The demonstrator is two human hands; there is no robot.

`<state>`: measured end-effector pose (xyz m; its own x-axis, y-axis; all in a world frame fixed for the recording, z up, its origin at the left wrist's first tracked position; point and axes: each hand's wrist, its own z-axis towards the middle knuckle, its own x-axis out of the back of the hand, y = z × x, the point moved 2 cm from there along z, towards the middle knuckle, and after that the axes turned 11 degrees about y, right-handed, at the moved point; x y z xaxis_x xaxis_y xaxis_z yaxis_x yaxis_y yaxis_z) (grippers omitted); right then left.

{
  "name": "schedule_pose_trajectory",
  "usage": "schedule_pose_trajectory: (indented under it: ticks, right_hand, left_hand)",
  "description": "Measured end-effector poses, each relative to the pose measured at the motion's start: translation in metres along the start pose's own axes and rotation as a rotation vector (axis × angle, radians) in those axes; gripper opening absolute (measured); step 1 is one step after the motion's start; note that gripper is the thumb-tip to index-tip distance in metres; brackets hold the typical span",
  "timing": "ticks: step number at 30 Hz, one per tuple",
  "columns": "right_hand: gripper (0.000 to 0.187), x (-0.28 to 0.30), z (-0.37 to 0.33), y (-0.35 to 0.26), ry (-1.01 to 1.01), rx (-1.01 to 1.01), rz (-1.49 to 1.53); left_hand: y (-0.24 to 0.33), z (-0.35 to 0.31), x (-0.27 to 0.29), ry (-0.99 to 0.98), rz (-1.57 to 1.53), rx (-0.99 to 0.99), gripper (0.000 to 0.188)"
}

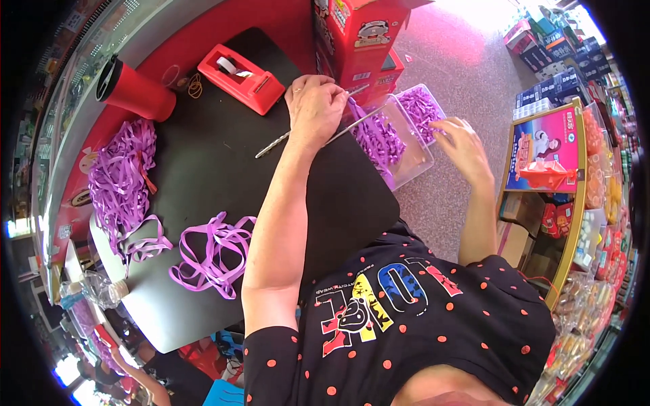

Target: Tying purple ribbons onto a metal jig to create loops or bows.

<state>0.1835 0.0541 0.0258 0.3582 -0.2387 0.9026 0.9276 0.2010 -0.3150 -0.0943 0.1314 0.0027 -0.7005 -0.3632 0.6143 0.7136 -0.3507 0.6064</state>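
Note:
My left hand (315,111) rests at the far right of the black table (223,162), fingers closed; what they hold is hidden. A twisted metal rod (272,145) passes under that wrist, and a second thin rod (352,125) slants toward the table's right edge. Purple ribbon (378,141) spills from there into a clear plastic box (413,162). Behind that box, a white tub (443,108) contains short curled purple ribbon pieces (418,108). My right hand (464,145) hovers by the tub's near right side, fingers stretched loosely apart, with nothing visible in them.
A red tape dispenser (250,84), rubber bands (195,86) and a red tumbler (139,91) line the far side. Purple ribbon heaps (122,183) and loops (215,254) lie left. A red carton (352,40) stands beyond; shelves flank the right. Another person's arm (139,372) shows lower left.

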Motion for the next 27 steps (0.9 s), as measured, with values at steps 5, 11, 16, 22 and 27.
schedule_pose_trajectory:
  ticks: [5,11,16,22,27]
  right_hand:
    - [0.026,-0.072,0.035,-0.02,-0.038,-0.185,0.774]
    - [0.028,-0.115,0.076,-0.051,-0.297,-0.231,1.215]
    - [0.026,-0.122,0.083,-0.057,-0.479,-0.234,1.309]
    - [0.029,-0.122,0.078,-0.055,-0.47,-0.198,1.293]
    - [0.032,-0.131,0.081,-0.047,-0.428,-0.173,1.169]
  left_hand:
    - [-0.002,-0.002,0.002,-0.013,0.016,-0.006,0.017]
    - [0.001,-0.001,-0.001,-0.032,0.034,0.009,0.018]
    - [0.001,-0.001,0.001,-0.047,0.021,0.026,0.018]
    - [0.001,-0.001,0.002,-0.053,0.023,0.033,0.018]
    - [0.003,0.0,0.003,-0.065,0.015,0.043,0.018]
